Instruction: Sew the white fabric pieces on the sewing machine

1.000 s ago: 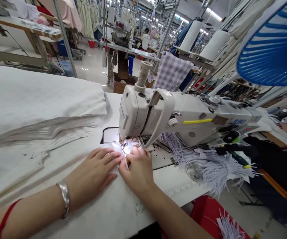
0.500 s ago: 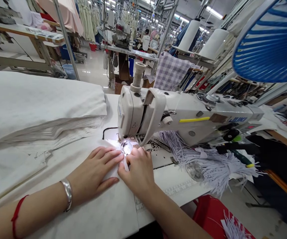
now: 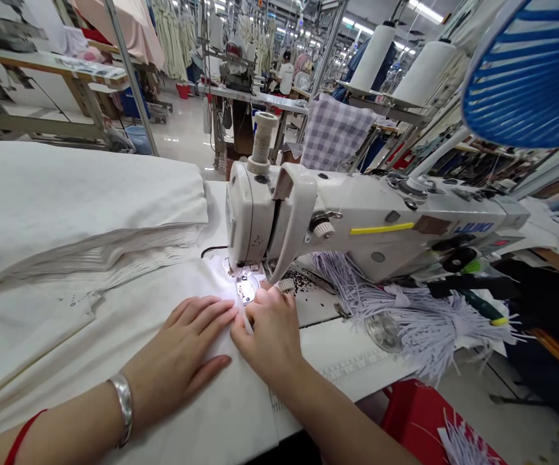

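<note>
My left hand (image 3: 182, 349) lies flat on the white fabric (image 3: 129, 342), its fingers apart and pointing at the presser foot area of a white JUKI sewing machine (image 3: 371, 226). My right hand (image 3: 270, 336) sits beside it, fingers pinching a narrow white fold of the fabric close to the lit metal needle plate (image 3: 246, 287). The needle itself is hidden behind the machine's finger guard. A silver bangle (image 3: 123, 408) and a red string (image 3: 20, 433) circle my left wrist and forearm.
A folded stack of white cloth (image 3: 76, 206) lies to the left on the table. A bundle of pale lilac cords (image 3: 425, 320) lies right of the machine, above a red bin (image 3: 419, 426). A blue fan guard (image 3: 531, 77) hangs upper right; thread cones and factory rows stand behind.
The view has tilted slightly, so the machine sits a little further left in the picture. Both hands rest slightly nearer me on the fabric, with the right hand still pinching the fold.
</note>
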Tool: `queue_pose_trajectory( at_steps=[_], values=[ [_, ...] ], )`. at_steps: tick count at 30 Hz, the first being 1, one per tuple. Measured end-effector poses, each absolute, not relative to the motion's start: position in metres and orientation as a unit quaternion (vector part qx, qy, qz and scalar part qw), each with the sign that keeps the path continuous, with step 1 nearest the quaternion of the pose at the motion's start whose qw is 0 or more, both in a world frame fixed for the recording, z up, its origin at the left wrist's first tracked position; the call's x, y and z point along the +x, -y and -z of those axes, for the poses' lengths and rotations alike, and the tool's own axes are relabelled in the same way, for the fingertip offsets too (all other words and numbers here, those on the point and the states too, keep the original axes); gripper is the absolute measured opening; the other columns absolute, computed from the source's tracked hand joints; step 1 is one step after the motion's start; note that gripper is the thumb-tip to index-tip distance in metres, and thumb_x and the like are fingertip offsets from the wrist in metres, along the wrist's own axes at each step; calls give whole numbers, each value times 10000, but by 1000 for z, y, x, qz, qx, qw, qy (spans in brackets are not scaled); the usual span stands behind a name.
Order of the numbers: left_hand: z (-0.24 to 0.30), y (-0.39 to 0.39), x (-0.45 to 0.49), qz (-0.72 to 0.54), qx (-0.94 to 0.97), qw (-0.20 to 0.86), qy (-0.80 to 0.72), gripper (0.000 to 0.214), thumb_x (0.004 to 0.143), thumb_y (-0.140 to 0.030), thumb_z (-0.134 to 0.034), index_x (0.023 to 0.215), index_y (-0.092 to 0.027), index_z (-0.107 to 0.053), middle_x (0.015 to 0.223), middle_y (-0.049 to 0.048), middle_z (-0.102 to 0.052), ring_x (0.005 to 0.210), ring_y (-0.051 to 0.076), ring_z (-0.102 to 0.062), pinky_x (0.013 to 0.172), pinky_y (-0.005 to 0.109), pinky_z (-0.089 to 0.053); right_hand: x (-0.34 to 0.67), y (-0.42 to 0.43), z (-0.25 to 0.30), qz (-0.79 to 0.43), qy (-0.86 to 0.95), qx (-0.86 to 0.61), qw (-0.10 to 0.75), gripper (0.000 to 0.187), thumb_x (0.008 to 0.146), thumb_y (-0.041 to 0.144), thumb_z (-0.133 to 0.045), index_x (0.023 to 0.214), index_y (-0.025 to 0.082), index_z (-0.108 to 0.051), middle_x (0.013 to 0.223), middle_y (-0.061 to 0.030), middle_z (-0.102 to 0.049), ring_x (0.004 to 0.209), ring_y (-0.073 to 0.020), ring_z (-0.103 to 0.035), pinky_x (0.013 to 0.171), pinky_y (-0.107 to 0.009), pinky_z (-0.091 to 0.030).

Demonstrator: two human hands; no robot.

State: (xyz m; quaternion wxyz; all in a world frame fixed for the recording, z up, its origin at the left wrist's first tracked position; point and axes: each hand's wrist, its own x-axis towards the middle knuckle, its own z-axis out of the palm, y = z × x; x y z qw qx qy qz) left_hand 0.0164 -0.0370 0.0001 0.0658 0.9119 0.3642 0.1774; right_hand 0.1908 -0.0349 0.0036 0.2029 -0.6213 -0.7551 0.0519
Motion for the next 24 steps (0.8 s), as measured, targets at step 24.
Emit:
queue_pose_trajectory(
  at_steps=[24],
  values=[
    [0, 31, 9, -150, 927, 44, -340, 596, 900, -495, -475, 1423, -235, -358, 1414, 80, -471, 1284, 290, -414, 1099, 485, -271, 190, 39, -5, -68, 747, -629, 204, 258, 718, 203, -544, 467, 185, -487, 642, -13, -525, 787, -177, -502, 873, -359, -362]
  ],
)
